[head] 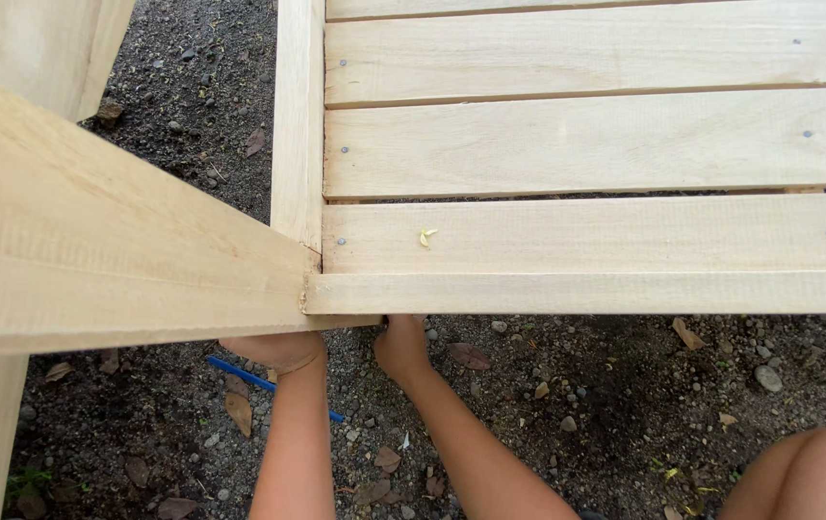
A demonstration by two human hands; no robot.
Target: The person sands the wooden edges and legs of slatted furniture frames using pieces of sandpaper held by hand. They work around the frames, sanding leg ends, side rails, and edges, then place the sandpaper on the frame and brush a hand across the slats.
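Note:
A pale wooden frame (577, 289) of nailed slats lies flat across the upper right. A long board (95, 260) runs in from the left and meets the frame's near corner. My left hand (273, 349) reaches under that board near the corner, fingers hidden beneath the wood. My right hand (401, 342) reaches under the frame's front rail just right of the corner, fingertips also hidden. I cannot tell what either hand grips below the wood.
Dark gravelly soil (567, 404) with small stones and dry leaves surrounds everything. A thin blue rod (240, 374) lies on the ground beside my left wrist. Another upright plank (38, 39) stands at top left. My knee (808, 472) shows at bottom right.

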